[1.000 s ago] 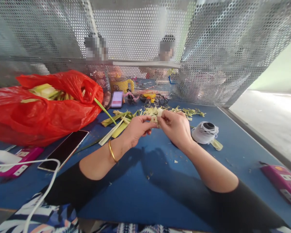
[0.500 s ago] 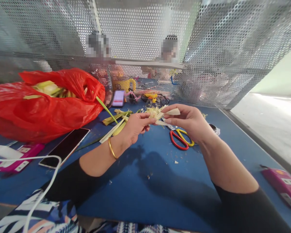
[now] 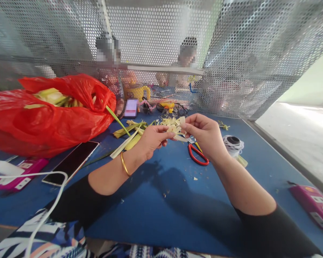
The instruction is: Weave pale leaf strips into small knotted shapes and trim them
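Note:
Between my two hands is a pale strip of husk (image 3: 182, 122), looking like corn husk. My left hand (image 3: 153, 140), with a gold bangle at the wrist, pinches its lower left part between thumb and fingers. With thumb and fingertips my right hand (image 3: 201, 132) grips the upper right part. Just behind the hands lies a heap of pale shreds (image 3: 167, 121). Red-and-yellow-handled scissors (image 3: 197, 154) rest below my right hand, which hides part of them. Left of my left hand are loose husk leaves (image 3: 125, 146) and a green stalk (image 3: 118, 120).
A red plastic bag (image 3: 56, 125) full of husks fills the left. Near it lie a dark phone (image 3: 75, 161) and a magenta power strip (image 3: 21, 177); another power strip (image 3: 314, 208) is at right. A spool of white cord (image 3: 233, 145) stands right. Behind is a perforated metal screen (image 3: 161, 32).
My right hand has shifted slightly left, drawing the husk strip in toward my left hand. The cord spool now shows more fully, while the scissors' yellow handle is more covered.

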`<move>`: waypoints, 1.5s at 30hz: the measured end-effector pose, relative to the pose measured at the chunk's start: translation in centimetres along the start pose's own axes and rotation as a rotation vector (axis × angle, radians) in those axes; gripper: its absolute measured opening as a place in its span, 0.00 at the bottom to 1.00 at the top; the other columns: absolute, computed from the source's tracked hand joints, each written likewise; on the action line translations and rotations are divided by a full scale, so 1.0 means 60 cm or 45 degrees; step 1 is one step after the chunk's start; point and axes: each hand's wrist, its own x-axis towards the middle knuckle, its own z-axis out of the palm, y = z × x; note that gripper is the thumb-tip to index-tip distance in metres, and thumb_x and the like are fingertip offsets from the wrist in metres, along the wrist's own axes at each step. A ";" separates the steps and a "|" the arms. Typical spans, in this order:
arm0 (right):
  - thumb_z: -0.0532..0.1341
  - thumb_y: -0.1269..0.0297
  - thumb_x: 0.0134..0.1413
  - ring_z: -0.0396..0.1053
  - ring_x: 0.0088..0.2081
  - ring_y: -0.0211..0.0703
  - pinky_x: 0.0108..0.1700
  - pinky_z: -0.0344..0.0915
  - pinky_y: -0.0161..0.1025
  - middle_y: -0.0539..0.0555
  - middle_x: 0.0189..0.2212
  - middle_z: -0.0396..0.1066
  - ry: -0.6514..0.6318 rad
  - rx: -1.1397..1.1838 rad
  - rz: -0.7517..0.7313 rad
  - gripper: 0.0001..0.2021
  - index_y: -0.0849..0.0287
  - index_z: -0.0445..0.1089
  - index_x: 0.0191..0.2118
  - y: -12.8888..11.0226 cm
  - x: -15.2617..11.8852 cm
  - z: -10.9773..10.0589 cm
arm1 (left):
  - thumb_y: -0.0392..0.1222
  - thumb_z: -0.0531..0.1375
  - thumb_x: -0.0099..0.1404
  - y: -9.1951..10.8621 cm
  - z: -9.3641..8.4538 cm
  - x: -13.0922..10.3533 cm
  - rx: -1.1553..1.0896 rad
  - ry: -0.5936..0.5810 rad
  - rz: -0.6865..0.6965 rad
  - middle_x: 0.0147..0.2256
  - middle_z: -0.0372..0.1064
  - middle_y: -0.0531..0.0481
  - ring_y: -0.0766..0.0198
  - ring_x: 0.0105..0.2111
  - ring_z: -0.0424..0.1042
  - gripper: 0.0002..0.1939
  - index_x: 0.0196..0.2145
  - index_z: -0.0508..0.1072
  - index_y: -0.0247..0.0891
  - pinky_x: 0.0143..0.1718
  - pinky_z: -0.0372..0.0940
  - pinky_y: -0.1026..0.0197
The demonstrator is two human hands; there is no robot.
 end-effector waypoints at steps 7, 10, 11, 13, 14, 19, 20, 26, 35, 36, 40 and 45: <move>0.60 0.63 0.49 0.58 0.23 0.34 0.28 0.53 0.36 0.46 0.18 0.64 -0.129 -0.469 0.021 0.09 0.59 0.68 0.22 -0.004 -0.006 -0.002 | 0.40 0.72 0.49 -0.003 0.002 -0.001 0.066 0.027 0.132 0.20 0.70 0.55 0.76 0.16 0.57 0.09 0.22 0.76 0.34 0.18 0.50 0.68; 0.59 0.64 0.48 0.57 0.23 0.34 0.28 0.51 0.36 0.46 0.18 0.65 -0.114 -0.570 0.018 0.08 0.59 0.68 0.22 -0.003 -0.005 0.000 | 0.40 0.72 0.50 -0.003 0.006 -0.003 0.085 0.046 0.185 0.18 0.68 0.57 0.75 0.16 0.57 0.09 0.22 0.76 0.35 0.19 0.54 0.67; 0.59 0.64 0.48 0.57 0.23 0.34 0.28 0.51 0.36 0.46 0.18 0.65 -0.115 -0.586 0.019 0.08 0.59 0.68 0.22 -0.002 -0.005 0.001 | 0.40 0.72 0.50 -0.004 0.007 -0.004 0.091 0.051 0.199 0.18 0.68 0.57 0.75 0.16 0.57 0.09 0.22 0.76 0.35 0.19 0.54 0.67; 0.59 0.63 0.47 0.57 0.23 0.34 0.28 0.51 0.36 0.46 0.18 0.65 -0.126 -0.604 0.032 0.08 0.59 0.68 0.22 0.000 -0.004 0.001 | 0.40 0.72 0.50 -0.006 0.009 -0.004 0.103 0.061 0.227 0.19 0.68 0.57 0.75 0.15 0.57 0.09 0.22 0.76 0.35 0.19 0.55 0.67; 0.59 0.63 0.47 0.57 0.23 0.34 0.28 0.51 0.36 0.46 0.18 0.65 -0.136 -0.608 0.040 0.08 0.59 0.68 0.22 0.001 -0.004 0.001 | 0.40 0.72 0.50 -0.007 0.009 -0.004 0.113 0.062 0.237 0.19 0.69 0.57 0.75 0.15 0.57 0.09 0.23 0.77 0.35 0.18 0.55 0.67; 0.59 0.63 0.45 0.56 0.22 0.34 0.27 0.51 0.36 0.46 0.17 0.64 -0.118 -0.604 0.098 0.07 0.58 0.67 0.21 0.005 -0.004 0.005 | 0.39 0.70 0.52 -0.013 0.008 -0.004 0.194 0.094 0.300 0.17 0.65 0.58 0.74 0.15 0.56 0.06 0.24 0.78 0.35 0.18 0.55 0.67; 0.59 0.64 0.44 0.57 0.22 0.35 0.27 0.51 0.36 0.46 0.18 0.64 -0.101 -0.591 0.110 0.06 0.58 0.66 0.21 0.005 -0.004 0.006 | 0.40 0.69 0.53 -0.013 0.008 -0.004 0.212 0.093 0.315 0.17 0.65 0.58 0.74 0.15 0.57 0.06 0.24 0.78 0.35 0.18 0.55 0.67; 0.59 0.66 0.43 0.58 0.22 0.35 0.26 0.52 0.35 0.46 0.19 0.66 -0.087 -0.529 0.083 0.03 0.57 0.67 0.23 0.012 -0.008 0.013 | 0.40 0.67 0.55 -0.014 0.005 -0.004 0.310 0.095 0.352 0.18 0.66 0.57 0.73 0.16 0.58 0.05 0.26 0.79 0.36 0.19 0.55 0.67; 0.59 0.66 0.43 0.61 0.21 0.36 0.26 0.55 0.36 0.46 0.17 0.67 -0.039 -0.558 0.163 0.05 0.56 0.65 0.21 0.008 -0.013 0.019 | 0.37 0.63 0.58 -0.023 0.002 -0.006 0.626 0.170 0.542 0.21 0.71 0.55 0.67 0.20 0.66 0.07 0.34 0.82 0.39 0.23 0.58 0.66; 0.60 0.65 0.44 0.62 0.22 0.37 0.26 0.55 0.36 0.46 0.18 0.67 -0.022 -0.530 0.159 0.05 0.56 0.65 0.22 0.010 -0.013 0.020 | 0.38 0.63 0.58 -0.023 0.001 -0.006 0.625 0.165 0.546 0.21 0.72 0.55 0.67 0.20 0.66 0.08 0.35 0.82 0.39 0.23 0.58 0.66; 0.60 0.62 0.46 0.65 0.22 0.37 0.27 0.61 0.37 0.45 0.18 0.67 -0.029 -0.270 0.118 0.05 0.56 0.65 0.29 0.020 -0.011 0.022 | 0.41 0.62 0.59 -0.021 -0.001 -0.003 0.545 0.080 0.498 0.21 0.71 0.55 0.68 0.18 0.63 0.08 0.33 0.81 0.37 0.22 0.57 0.66; 0.60 0.64 0.45 0.70 0.24 0.39 0.32 0.67 0.39 0.44 0.20 0.70 -0.189 -0.054 0.186 0.09 0.56 0.67 0.36 0.013 -0.005 0.017 | 0.39 0.62 0.59 -0.017 -0.006 -0.001 0.626 0.054 0.565 0.25 0.76 0.52 0.65 0.24 0.68 0.08 0.34 0.82 0.39 0.26 0.58 0.65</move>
